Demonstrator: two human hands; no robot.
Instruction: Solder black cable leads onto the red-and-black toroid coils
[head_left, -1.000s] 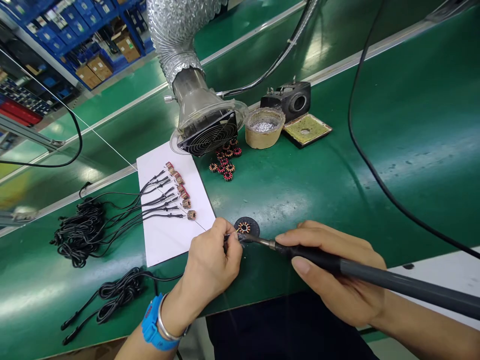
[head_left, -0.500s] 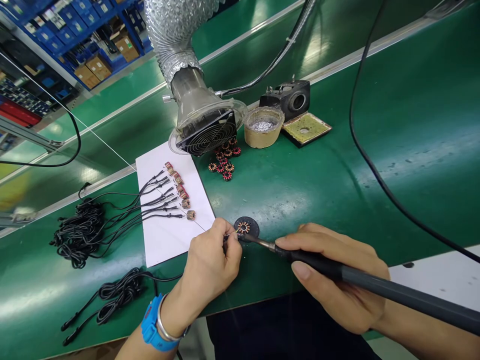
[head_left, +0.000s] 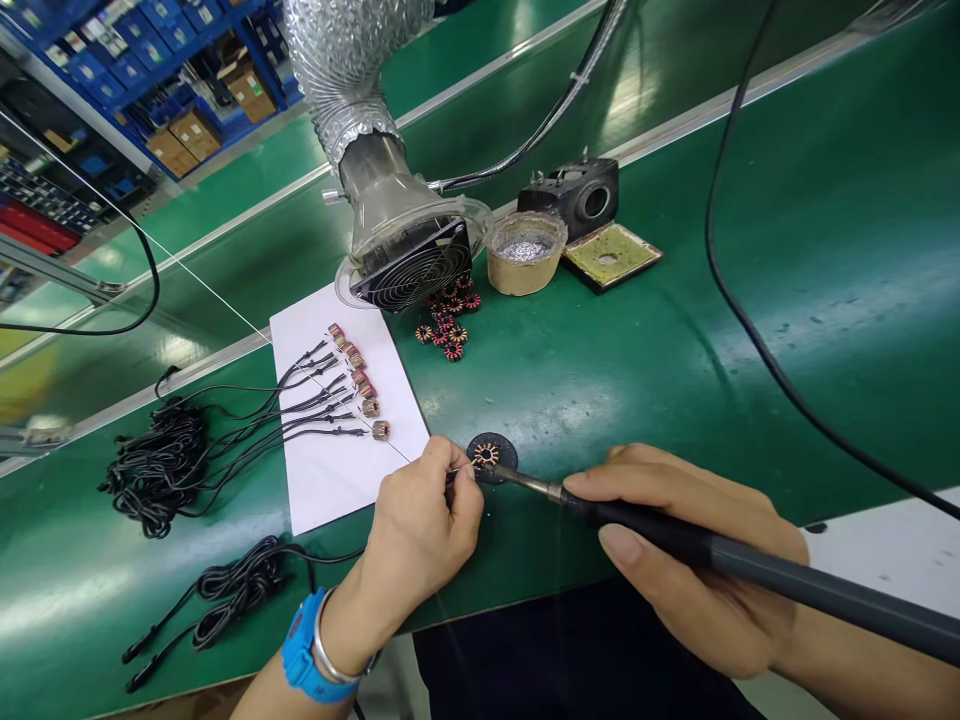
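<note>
two hands meet at a small toroid coil [head_left: 486,456] that sits on a black disc [head_left: 505,446] on the green bench [head_left: 637,380], just below the middle of the view. the left hand [head_left: 420,530] comes in from 7 o'clock with its fingertips pinched together at the coil's 9 o'clock edge. they seem to be clamped on the end of a thin solder wire [head_left: 225,292], though the strand is too fine to be sure of the grip. that wire runs away toward 10 o'clock, across a white sheet of paper [head_left: 330,480]. a blue watch [head_left: 300,640] and a metal bangle sit on the left wrist.

the right hand [head_left: 697,560] comes in from 4 o'clock, wrapped around the dark handle of a soldering iron [head_left: 750,570] like a pen. the iron's metal tip lies at the coil's 4 o'clock edge, touching it or just beside it.

on the paper, at 10 o'clock from the coil, lies a row of finished coils [head_left: 360,385] with black leads trailing to a cable bundle [head_left: 154,465] at 9 o'clock. a second bundle [head_left: 232,590] lies at 8 o'clock. at 12 o'clock a pile of loose coils [head_left: 448,325] rests under a fume extractor fan [head_left: 412,265] on a silver hose. at 1 o'clock stand a solder pot [head_left: 525,255], a yellow sponge [head_left: 611,257] and a black iron stand [head_left: 581,195].
</note>
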